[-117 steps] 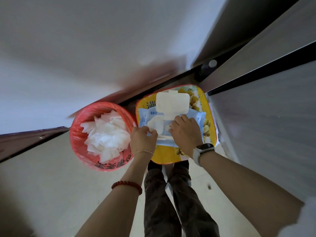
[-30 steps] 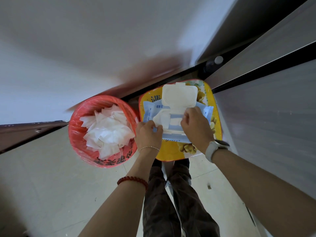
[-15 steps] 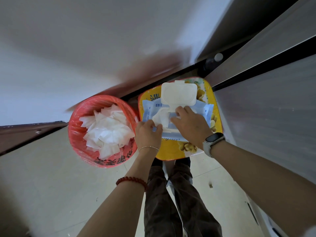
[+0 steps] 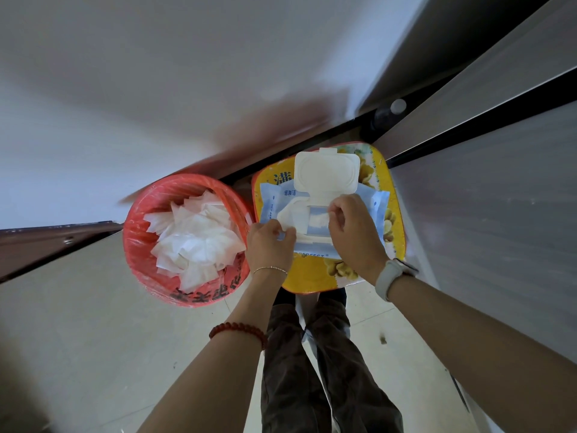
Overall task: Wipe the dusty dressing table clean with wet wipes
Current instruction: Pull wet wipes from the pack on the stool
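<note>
A blue pack of wet wipes (image 4: 368,198) lies on a yellow stool (image 4: 315,276), its white flip lid (image 4: 326,175) standing open. My left hand (image 4: 270,245) grips the near left edge of the pack and its peeled white flap. My right hand (image 4: 352,232) pinches the wet wipe (image 4: 317,219) showing in the pack's opening. The dressing table's grey side panels (image 4: 484,189) rise on the right.
A red bin (image 4: 150,245) lined with a red bag holds several used white wipes, just left of the stool. A white wall lies beyond, a dark skirting strip along its base. My legs stand on the tiled floor below.
My right hand has shifted over the opening and now pinches the wipe. My left hand stays at the pack's near left edge.
</note>
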Action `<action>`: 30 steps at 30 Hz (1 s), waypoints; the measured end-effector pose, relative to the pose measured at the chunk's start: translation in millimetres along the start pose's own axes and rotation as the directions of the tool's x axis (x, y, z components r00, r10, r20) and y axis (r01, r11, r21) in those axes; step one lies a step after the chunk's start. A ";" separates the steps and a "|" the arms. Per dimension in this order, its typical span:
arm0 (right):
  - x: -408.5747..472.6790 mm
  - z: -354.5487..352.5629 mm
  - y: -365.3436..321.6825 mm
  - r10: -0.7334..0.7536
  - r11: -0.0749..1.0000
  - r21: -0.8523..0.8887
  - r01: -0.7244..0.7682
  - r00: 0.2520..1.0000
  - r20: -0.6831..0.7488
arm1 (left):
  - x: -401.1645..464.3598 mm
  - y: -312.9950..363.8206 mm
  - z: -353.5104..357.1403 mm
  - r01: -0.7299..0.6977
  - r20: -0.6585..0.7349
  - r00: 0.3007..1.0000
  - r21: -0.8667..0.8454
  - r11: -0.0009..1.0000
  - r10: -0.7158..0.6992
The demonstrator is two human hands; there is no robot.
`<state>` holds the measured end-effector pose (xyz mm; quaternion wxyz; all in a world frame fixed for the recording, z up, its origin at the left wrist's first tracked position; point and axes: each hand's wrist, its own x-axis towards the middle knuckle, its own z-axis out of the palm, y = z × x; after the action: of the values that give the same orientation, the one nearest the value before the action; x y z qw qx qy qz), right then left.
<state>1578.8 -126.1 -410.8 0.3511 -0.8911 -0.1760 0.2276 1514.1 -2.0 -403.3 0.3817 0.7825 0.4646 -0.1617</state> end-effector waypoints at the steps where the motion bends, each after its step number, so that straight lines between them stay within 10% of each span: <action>1: -3.4 -1.1 -1.3 -0.020 1.000 0.006 0.020 1.000 0.022 | 0.3 -0.2 -0.6 0.008 0.001 1.000 -0.002 1.000 -0.008; 9: 0.7 7.5 -2.3 -0.076 0.989 -0.128 0.076 0.997 0.003 | -4.7 7.8 -4.8 -0.034 -0.024 0.999 -0.033 0.999 0.033; 17: -26.3 -2.0 20.7 -0.454 0.799 -0.329 0.503 0.864 0.220 | -9.0 2.2 -3.2 0.048 0.035 0.998 -0.051 0.998 -0.046; 23: -13.2 -1.0 -7.5 -0.003 0.987 -0.158 0.019 0.995 0.100 | -11.1 2.7 -7.9 0.050 0.038 0.998 -0.063 0.997 -0.048; 30: -4.4 5.1 -10.5 0.038 0.911 -0.406 0.072 0.966 0.256 | -11.5 2.4 -7.0 0.066 0.044 0.997 -0.078 0.995 -0.062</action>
<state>1570.9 -118.1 -405.5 0.1313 -0.9062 -0.2718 0.2962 1509.5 -4.4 -390.6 0.4168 0.7478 0.4874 -0.1715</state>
